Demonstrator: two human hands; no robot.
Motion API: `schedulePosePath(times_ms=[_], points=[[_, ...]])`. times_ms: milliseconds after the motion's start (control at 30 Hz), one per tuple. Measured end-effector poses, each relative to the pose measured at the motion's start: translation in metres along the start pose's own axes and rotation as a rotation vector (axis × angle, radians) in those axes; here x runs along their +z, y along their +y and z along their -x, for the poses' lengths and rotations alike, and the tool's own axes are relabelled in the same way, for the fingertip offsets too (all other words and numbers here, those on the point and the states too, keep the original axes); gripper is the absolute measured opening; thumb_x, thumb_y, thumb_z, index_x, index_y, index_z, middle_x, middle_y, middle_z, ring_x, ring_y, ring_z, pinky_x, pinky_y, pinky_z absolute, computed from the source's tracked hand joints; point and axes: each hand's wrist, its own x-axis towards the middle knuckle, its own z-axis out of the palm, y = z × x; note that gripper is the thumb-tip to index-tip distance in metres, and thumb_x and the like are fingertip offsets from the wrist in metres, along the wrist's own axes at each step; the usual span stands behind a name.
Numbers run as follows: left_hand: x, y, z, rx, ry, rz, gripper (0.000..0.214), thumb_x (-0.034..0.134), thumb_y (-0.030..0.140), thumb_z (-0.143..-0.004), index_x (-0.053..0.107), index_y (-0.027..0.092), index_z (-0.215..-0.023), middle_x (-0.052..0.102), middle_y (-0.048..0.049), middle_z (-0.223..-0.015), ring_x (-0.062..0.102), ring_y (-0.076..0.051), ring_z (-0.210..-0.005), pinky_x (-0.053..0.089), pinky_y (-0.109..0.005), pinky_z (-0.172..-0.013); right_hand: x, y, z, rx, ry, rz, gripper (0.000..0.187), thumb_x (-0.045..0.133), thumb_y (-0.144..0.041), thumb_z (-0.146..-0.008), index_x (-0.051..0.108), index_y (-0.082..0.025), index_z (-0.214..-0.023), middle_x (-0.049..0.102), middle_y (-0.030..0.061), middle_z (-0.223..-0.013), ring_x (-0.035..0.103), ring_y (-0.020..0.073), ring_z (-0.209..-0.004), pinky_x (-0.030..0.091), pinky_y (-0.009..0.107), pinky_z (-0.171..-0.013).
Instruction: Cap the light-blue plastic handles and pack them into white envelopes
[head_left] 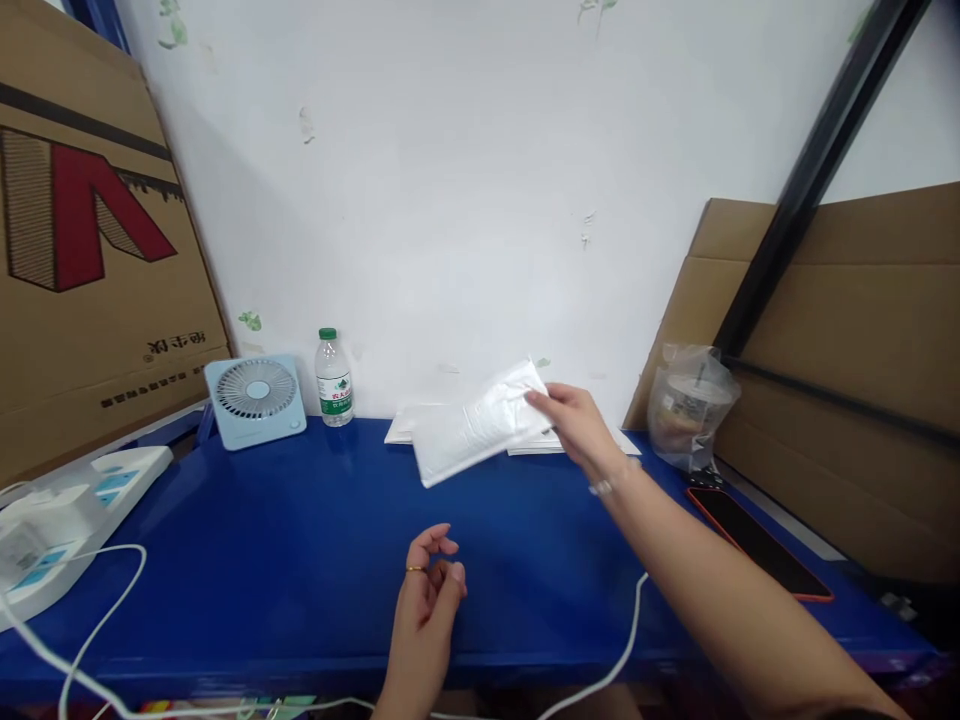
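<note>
My right hand (576, 422) reaches to the back of the blue table (300, 540) and grips a white padded envelope (476, 424) by its right end, holding it tilted just above the surface. Under and behind it lies a small stack of similar white envelopes (405, 424) against the wall. My left hand (429, 590) hovers over the table's near edge, palm up, fingers loosely curled with nothing in them; a ring sits on one finger.
A small light-blue fan (255, 398) and a water bottle (334, 378) stand at the back left. A white power strip (67, 520) with cables lies at left. A bagged drink cup (688, 406), a phone (757, 545) and cardboard sheets (862, 370) are at right.
</note>
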Motion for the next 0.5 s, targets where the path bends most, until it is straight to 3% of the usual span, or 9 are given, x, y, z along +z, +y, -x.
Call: schedulePosePath(times_ms=[67,167,267,333,400,500], points=[[0.001,-0.003,0.001,0.008,-0.013,-0.025,0.044,0.054,0.045,-0.081,0.043,0.026,-0.119,0.049,-0.0055,-0.102,0.045,-0.011,-0.067,0.04,-0.024,-0.06,0.026,0.024,-0.037,0.142,0.04,0.078,0.036,0.051,-0.048,-0.081,0.062,-0.014,-0.082,0.062,0.0038,-0.069,0.054,0.0116,-0.057,0.043,0.023,-0.049],[0.003,-0.007,0.001,0.018,-0.033,-0.067,0.046,0.054,0.047,-0.081,0.042,0.025,-0.12,0.049,-0.0072,-0.104,0.045,-0.012,-0.067,0.04,-0.024,-0.058,0.062,0.062,-0.068,0.206,0.009,0.24,0.033,0.052,-0.043,-0.082,0.061,-0.012,-0.082,0.064,0.0075,-0.071,0.058,0.0144,-0.064,0.045,0.024,-0.054],[0.002,-0.009,0.0,0.035,-0.049,-0.081,0.047,0.053,0.047,-0.08,0.042,0.025,-0.12,0.049,-0.0082,-0.105,0.046,-0.012,-0.068,0.041,-0.025,-0.058,0.069,0.09,-0.076,0.259,-0.052,0.46,0.029,0.056,-0.036,-0.078,0.063,-0.009,-0.085,0.066,0.0143,-0.082,0.06,0.0237,-0.085,0.046,0.031,-0.07],[0.001,-0.01,0.0,0.038,-0.054,-0.081,0.046,0.053,0.046,-0.081,0.041,0.026,-0.12,0.049,-0.0081,-0.105,0.046,-0.012,-0.068,0.041,-0.024,-0.057,0.053,0.102,-0.075,0.257,-0.1,0.625,0.033,0.054,-0.032,-0.079,0.062,-0.007,-0.1,0.062,0.0195,-0.106,0.052,0.0297,-0.107,0.039,0.039,-0.088],[0.001,-0.01,0.0,0.035,-0.057,-0.083,0.046,0.053,0.045,-0.081,0.04,0.026,-0.121,0.05,-0.008,-0.105,0.046,-0.012,-0.067,0.041,-0.024,-0.056,0.024,0.11,-0.071,0.225,-0.176,0.768,0.043,0.053,-0.027,-0.078,0.055,-0.013,-0.118,0.049,0.017,-0.13,0.037,0.0308,-0.124,0.025,0.044,-0.101],[0.004,-0.009,0.0,0.034,-0.047,-0.103,0.046,0.053,0.046,-0.08,0.042,0.026,-0.12,0.051,-0.008,-0.105,0.048,-0.012,-0.068,0.041,-0.023,-0.054,-0.027,0.12,-0.061,0.218,-0.354,0.945,0.065,0.065,-0.018,-0.062,0.052,-0.02,-0.125,0.044,0.0114,-0.137,0.026,0.0315,-0.132,0.013,0.047,-0.107]])
